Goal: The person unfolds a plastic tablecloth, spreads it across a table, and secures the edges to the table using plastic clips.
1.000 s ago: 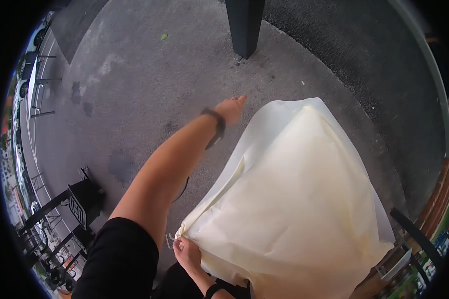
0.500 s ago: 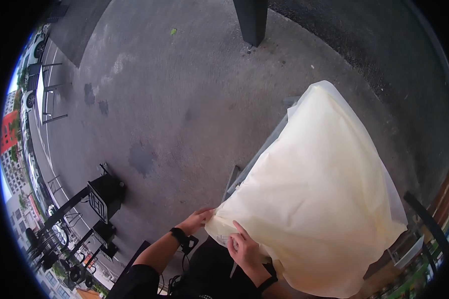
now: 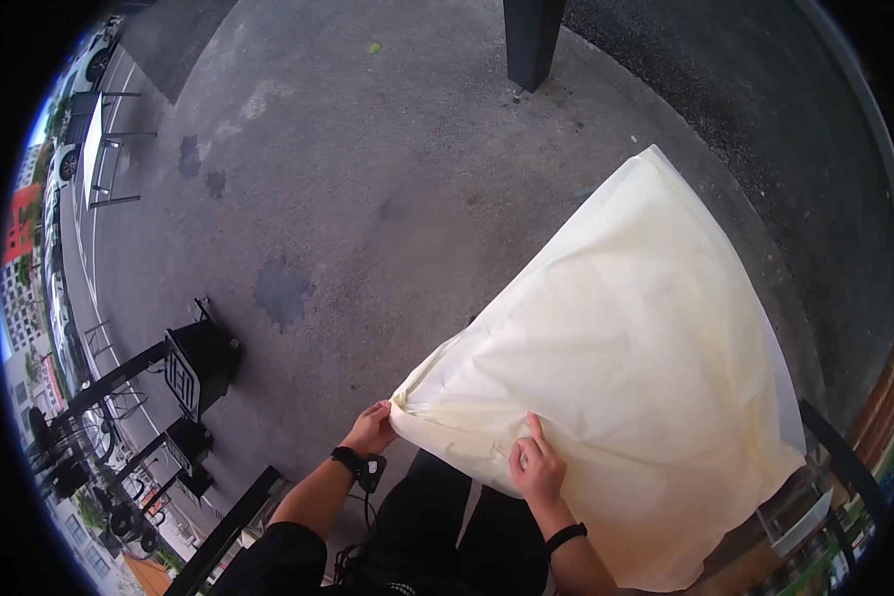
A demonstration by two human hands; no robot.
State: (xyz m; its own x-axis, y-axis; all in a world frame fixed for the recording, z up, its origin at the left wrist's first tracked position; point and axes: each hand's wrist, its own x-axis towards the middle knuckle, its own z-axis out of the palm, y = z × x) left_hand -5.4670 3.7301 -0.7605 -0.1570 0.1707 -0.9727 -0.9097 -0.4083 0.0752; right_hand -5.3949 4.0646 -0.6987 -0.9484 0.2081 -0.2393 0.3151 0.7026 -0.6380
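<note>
A large cream sheet of thin material [image 3: 626, 348] is spread in front of me, creased and narrowing to a gathered corner at its left. My left hand [image 3: 372, 429] is closed on that corner, the fingertips pinching the folded edge. Further right, my right hand [image 3: 539, 471] rests on top of the sheet near its front edge. Its index finger is stretched out, the other fingers are partly curled, and no grasp on the material shows. What lies beneath the sheet is mostly hidden.
A dark post [image 3: 532, 50] stands on the asphalt [image 3: 368, 248] ahead. To the left are a black box-shaped object [image 3: 197, 366] on a dark rail and, further off, a white table [image 3: 93, 151]. A black bar [image 3: 844, 452] runs along the right.
My left hand has drawn the sheet's corner left and slightly forward. My right hand has shifted right and forward over the sheet. The grey edge that showed beside the sheet is now mostly covered.
</note>
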